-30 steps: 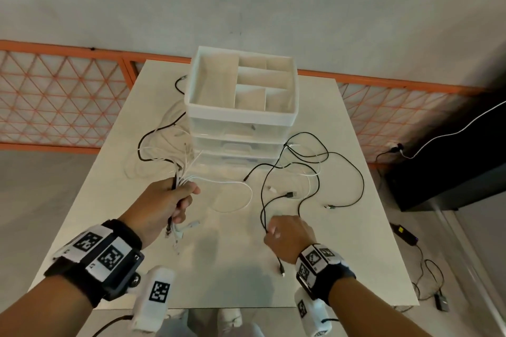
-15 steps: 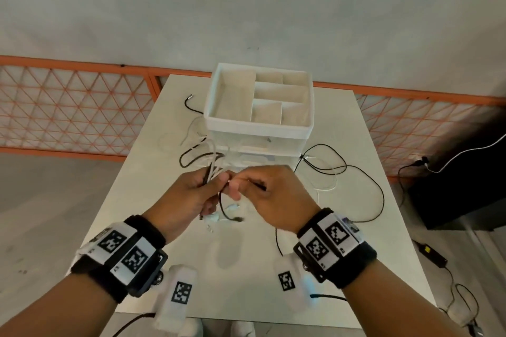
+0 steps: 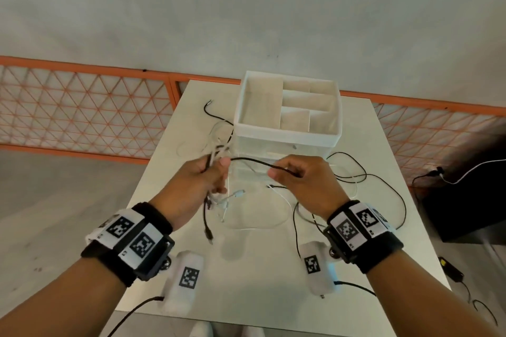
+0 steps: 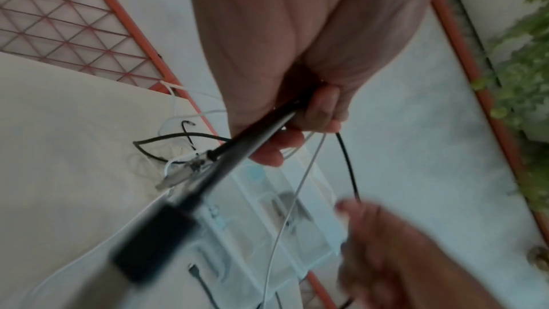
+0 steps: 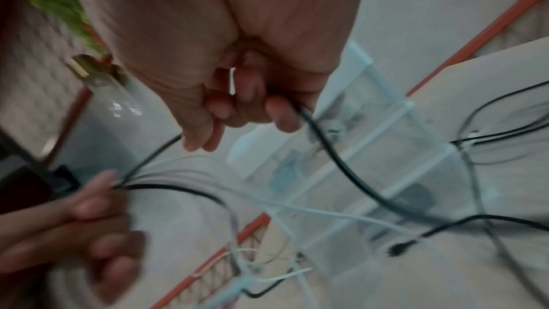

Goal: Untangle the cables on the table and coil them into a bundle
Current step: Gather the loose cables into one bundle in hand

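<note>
My left hand [image 3: 210, 175] is raised above the white table [image 3: 273, 268] and grips a bunch of black and white cables [image 3: 213, 156], whose plug ends [image 3: 209, 235] dangle below the fist. A black cable [image 3: 254, 163] runs from that fist to my right hand [image 3: 284, 174], which pinches it between thumb and fingers. In the left wrist view the fist [image 4: 300, 123] clamps the cables [image 4: 261, 135]. The right wrist view shows my fingers [image 5: 282, 112] curled round the black cable [image 5: 335, 163]. More black and white cable loops [image 3: 353, 175] lie on the table at the right.
A white drawer organizer [image 3: 287, 123] with open top compartments stands at the middle back of the table, just beyond my hands. An orange lattice fence [image 3: 82, 115] runs behind the table. A black box [image 3: 465, 200] and floor cables lie to the right.
My right hand left the table, met the left at the bunch, and now draws a black cable out to the right. Both hands have risen in front of the organizer.
</note>
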The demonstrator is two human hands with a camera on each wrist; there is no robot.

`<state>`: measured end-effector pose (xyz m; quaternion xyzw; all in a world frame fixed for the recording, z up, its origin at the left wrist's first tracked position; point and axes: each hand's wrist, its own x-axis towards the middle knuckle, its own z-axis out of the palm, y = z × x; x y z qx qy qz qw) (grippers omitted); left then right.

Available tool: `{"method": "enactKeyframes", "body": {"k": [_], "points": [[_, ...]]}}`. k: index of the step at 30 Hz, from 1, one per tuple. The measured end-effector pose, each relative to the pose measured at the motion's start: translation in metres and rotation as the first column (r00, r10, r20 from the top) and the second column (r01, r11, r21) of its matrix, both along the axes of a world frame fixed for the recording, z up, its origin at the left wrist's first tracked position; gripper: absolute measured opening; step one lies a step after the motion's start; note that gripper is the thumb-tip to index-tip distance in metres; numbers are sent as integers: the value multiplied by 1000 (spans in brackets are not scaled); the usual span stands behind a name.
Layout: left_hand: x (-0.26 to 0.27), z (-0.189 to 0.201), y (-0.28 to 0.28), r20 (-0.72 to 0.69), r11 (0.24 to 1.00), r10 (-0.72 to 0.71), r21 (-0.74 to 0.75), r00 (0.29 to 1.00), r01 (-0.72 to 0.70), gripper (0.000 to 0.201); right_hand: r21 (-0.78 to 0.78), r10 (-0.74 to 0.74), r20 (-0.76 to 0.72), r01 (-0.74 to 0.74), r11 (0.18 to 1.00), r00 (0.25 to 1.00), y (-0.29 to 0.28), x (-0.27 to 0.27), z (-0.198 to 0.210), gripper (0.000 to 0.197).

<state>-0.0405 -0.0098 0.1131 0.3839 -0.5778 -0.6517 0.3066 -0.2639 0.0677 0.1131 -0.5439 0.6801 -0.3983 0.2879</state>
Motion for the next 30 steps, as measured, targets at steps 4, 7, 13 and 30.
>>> {"method": "enactKeyframes", "body": {"k": [4,7,13,30], "points": [[27,19,-21,-202,984,146,130,969,-121,23,199,-156,-160,187,962,975,8,-44,-43,36],[46,31,-39,-231,947,312,154,922,-282,30,388,-116,-371,268,882,921,17,-64,-67,40],[63,21,-55,-144,875,470,209,871,-437,25,247,-284,-541,473,846,791,17,-78,-56,36],[66,-6,-35,284,937,317,56,905,-346,27,302,112,-424,24,953,899,-43,46,22,52]]}}
